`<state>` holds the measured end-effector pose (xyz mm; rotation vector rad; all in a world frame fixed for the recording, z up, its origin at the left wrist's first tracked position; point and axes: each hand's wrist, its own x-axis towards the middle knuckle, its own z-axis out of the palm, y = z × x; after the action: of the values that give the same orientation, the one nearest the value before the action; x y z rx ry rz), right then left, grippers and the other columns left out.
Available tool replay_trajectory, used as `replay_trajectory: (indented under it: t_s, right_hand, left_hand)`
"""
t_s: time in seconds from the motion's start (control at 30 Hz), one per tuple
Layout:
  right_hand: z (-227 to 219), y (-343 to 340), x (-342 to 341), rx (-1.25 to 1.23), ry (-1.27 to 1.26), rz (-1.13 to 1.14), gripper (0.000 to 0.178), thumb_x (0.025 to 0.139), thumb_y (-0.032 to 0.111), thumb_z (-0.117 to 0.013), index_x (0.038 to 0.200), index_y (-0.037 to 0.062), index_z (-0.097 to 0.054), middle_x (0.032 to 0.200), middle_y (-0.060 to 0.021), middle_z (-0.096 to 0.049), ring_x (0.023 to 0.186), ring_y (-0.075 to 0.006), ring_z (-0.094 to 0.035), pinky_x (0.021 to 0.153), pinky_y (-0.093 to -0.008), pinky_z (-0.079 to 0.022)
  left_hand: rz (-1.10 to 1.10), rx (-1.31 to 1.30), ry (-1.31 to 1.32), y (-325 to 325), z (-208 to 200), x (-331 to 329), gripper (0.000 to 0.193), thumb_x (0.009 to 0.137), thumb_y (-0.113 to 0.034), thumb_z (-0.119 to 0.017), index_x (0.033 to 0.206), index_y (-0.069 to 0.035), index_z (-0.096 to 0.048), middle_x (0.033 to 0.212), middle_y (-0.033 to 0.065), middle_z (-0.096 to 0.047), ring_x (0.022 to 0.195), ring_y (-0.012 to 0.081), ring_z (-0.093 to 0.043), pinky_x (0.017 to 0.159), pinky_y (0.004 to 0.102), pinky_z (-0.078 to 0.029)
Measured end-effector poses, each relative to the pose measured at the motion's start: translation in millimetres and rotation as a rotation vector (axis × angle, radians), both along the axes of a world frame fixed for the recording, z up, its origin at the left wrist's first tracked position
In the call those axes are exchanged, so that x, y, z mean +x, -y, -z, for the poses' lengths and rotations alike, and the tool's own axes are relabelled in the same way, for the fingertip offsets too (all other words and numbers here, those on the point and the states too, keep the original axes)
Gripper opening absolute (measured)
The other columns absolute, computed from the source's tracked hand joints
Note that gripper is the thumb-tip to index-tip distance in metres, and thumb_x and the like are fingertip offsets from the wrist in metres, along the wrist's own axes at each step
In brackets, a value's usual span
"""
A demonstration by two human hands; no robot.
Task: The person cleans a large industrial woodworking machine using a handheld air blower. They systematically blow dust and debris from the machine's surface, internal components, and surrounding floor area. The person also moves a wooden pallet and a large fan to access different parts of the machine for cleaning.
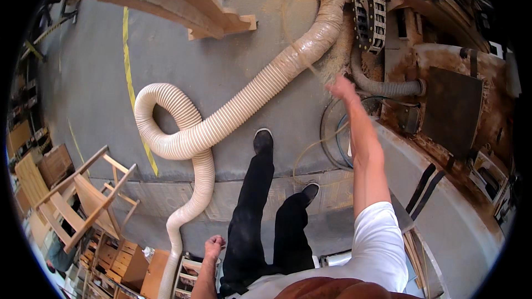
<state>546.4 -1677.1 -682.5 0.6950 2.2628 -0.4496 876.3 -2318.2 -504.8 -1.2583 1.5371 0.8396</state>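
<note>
Near the cream hose [244, 102] | right hand [342, 87]: outstretched ahead, grip unclear (blurred) | left hand [214, 247]: low, curled closed

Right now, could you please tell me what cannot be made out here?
All in the head view:
- What, if anything, the right hand holds: blurred, too small.
- Palm of the left hand: hidden by curled fingers.
- Ends of the cream hose: cut by top and bottom edges.

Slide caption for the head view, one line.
Right hand extended near sawdust and a looped, ribbed duct hose; left hand low beside black trousers.
</note>
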Motion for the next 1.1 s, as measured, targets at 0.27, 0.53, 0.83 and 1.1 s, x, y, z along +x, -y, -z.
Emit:
replay_trajectory:
  t_s: [0.27,0.53,0.83,1.1]
  right_hand:
    - [-173,236,107,-0.877,-0.464,0.101,0.022,0.089,0.023,-0.05,0.087,0.002,-0.058,0.082,-0.018,-0.057,0.078,-0.0346,-0.056,0.071,-0.0411,-0.045]
    - [-424,251,338,-0.88,0.027,-0.557,0.023,0.087,0.026,-0.049,0.086,0.0038,-0.058,0.082,-0.0196,-0.061,0.083,-0.0391,-0.059,0.069,-0.048,-0.046]
    - [-504,163,711,-0.205,0.418,-0.348,0.023,0.079,0.025,-0.054,0.081,0.0061,-0.067,0.084,-0.0166,-0.065,0.08,-0.0343,-0.063,0.068,-0.045,-0.05]
    - [-541,318,1095,-0.04,0.614,0.341,0.021,0.071,0.018,-0.06,0.087,0.0058,-0.067,0.088,-0.0173,-0.065,0.087,-0.033,-0.063,0.073,-0.0437,-0.05]
  left_hand:
    - [-0.072,0.338,-0.143,-103,23,-167,0.081,0.086,-0.065,-0.036,0.124,0.007,-0.044,0.114,0.0187,-0.056,0.106,0.0271,-0.054,0.088,0.0396,-0.045]
    - [-0.433,1.536,-0.09,-276,-187,-313,0.088,0.083,-0.071,-0.024,0.125,0.004,-0.041,0.11,0.0176,-0.058,0.09,0.0272,-0.06,0.073,0.0371,-0.049]
    - [-0.362,1.722,-0.548,-286,-400,-224,0.032,0.092,-0.034,-0.048,0.098,-0.003,-0.054,0.063,-0.0046,-0.041,0.051,0.0079,-0.039,0.047,0.0228,-0.034]
    - [-0.252,1.507,-0.83,-257,-515,-105,0.02,0.092,-0.022,-0.05,0.105,-0.006,-0.052,0.061,-0.0069,-0.038,0.044,0.0033,-0.031,0.041,0.0185,-0.028]
